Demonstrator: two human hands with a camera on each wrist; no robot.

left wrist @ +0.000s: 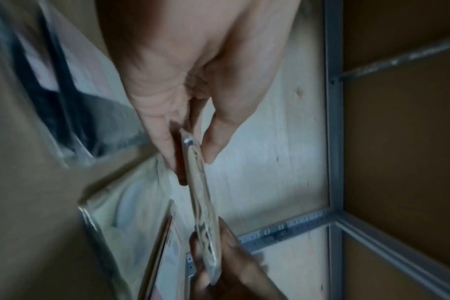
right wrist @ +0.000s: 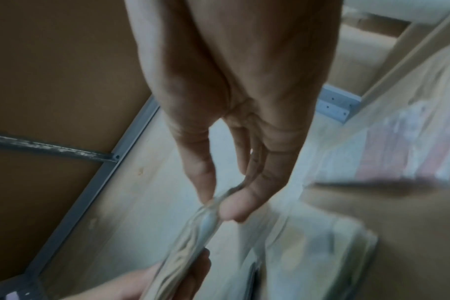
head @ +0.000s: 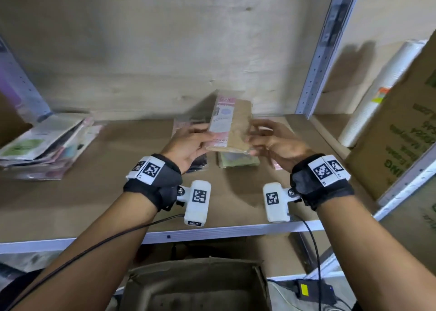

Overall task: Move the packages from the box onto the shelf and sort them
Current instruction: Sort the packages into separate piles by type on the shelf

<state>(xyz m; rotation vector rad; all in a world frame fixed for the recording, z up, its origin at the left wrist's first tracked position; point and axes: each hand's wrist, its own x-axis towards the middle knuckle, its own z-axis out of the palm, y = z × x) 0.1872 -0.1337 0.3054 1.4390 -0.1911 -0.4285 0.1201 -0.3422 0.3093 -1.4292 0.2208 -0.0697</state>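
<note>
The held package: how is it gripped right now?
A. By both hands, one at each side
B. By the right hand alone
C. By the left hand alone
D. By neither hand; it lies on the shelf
A: the left hand grips the left side of the package and the right hand pinches its right side, holding it above the shelf; both wrist views show fingers closed on its edges.
</note>
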